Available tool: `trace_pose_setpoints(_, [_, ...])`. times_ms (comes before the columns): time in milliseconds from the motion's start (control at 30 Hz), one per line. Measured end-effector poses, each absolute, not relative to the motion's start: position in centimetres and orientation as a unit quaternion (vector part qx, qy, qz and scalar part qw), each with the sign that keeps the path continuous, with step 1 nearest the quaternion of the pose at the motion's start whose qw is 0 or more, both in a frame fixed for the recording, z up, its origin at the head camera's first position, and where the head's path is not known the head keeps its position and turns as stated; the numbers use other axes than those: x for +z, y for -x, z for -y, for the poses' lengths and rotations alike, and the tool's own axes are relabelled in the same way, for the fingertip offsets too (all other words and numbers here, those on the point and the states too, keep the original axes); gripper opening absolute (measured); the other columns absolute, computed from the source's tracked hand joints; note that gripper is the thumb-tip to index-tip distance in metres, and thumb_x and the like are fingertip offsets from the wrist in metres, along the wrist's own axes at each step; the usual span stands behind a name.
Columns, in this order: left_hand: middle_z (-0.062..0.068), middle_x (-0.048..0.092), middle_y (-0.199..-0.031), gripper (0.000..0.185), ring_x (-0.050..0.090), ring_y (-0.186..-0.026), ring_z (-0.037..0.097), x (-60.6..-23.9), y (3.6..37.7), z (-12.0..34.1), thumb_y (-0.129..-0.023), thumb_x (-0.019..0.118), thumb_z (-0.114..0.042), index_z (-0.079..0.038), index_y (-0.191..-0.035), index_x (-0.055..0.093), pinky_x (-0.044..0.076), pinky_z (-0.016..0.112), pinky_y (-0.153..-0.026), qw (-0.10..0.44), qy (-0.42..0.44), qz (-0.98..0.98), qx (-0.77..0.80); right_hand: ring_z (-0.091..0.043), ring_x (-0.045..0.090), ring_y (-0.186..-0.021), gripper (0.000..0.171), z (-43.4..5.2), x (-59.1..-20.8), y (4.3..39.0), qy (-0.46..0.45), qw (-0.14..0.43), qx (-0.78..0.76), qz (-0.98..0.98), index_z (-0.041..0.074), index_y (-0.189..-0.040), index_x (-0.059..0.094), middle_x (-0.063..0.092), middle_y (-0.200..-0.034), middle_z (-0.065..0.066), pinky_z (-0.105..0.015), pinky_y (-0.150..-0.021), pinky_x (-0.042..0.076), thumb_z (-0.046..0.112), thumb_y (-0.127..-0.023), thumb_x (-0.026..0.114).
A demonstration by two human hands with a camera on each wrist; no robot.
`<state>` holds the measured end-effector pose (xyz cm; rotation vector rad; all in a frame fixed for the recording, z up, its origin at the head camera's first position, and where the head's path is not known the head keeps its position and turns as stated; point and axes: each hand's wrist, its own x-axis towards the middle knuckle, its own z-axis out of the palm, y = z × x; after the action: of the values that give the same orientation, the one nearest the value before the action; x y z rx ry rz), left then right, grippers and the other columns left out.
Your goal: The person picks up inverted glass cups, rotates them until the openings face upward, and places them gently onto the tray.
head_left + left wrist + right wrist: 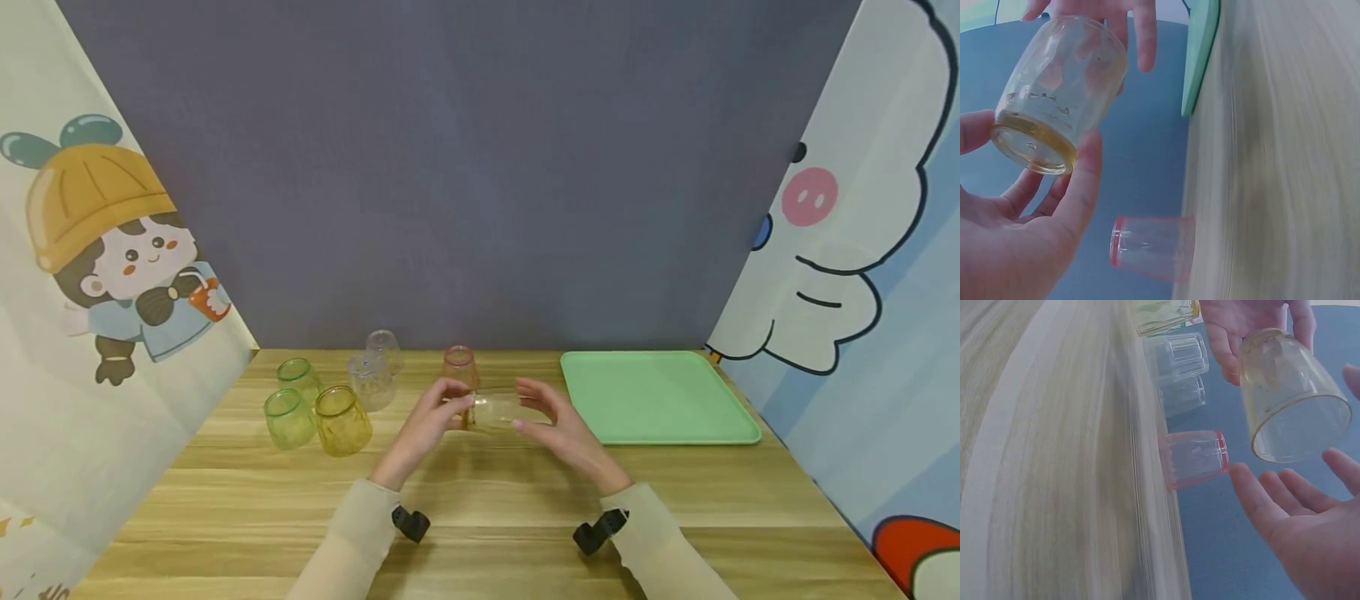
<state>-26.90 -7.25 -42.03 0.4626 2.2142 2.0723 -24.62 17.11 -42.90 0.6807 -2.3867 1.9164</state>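
Between left fingers (1087,169); base of a yellowish glass (1057,100)

The place looks like a small screened-in booth, a tabletop recording set; the room beyond it is hidden. At its centre is a wood-grain table (495,517). A plain grey-blue backdrop (465,167) rises behind the table's far edge. Left of the table hangs a pale panel (45,400) printed with a cartoon child (142,250); right of it, a blue-toned panel (922,333) bears a white, pink-snouted cartoon figure (877,167). Black wrist cameras (410,524) above the table suggest filming.
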Motion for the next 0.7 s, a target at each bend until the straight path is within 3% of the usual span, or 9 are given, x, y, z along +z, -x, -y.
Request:
trace_pose_setpoints(267, [0.018, 0.055, -0.119, 0.032, 0.061, -0.1, 0.022, -41.91, 26.6, 6.78, -0.1, 0.06, -0.014, 0.006, -0.124, 0.054, 0.058, 0.042, -0.089, 0.032, -0.169, -0.718, 0.675, -0.04, 0.038, -0.141, 0.069, -17.28, -42.65, 24.43, -0.212, -0.003, 0.617, 0.758, 0.013, -0.154, 0.04, 0.04, -0.156, -0.014, -0.058, -0.109, 0.04, 0.019, -0.094, 0.073])
trace_pose_setpoints(700, [0.017, 0.056, -0.119, 0.032, 0.06, -0.1, 0.021, -41.64, 26.16, 6.49, -0.101, 0.059, -0.017, 0.004, -0.125, 0.057, 0.057, 0.042, -0.085, 0.026, -0.171, -0.734, 0.656, -0.04, 0.044, -0.135, 0.065, -17.68, -42.5, 24.39, -0.223, -0.001, 0.642, 0.734, 0.011, -0.15, 0.045, 0.048, -0.148, -0.017, -0.047, -0.103, 0.046, 0.016, -0.093, 0.075])
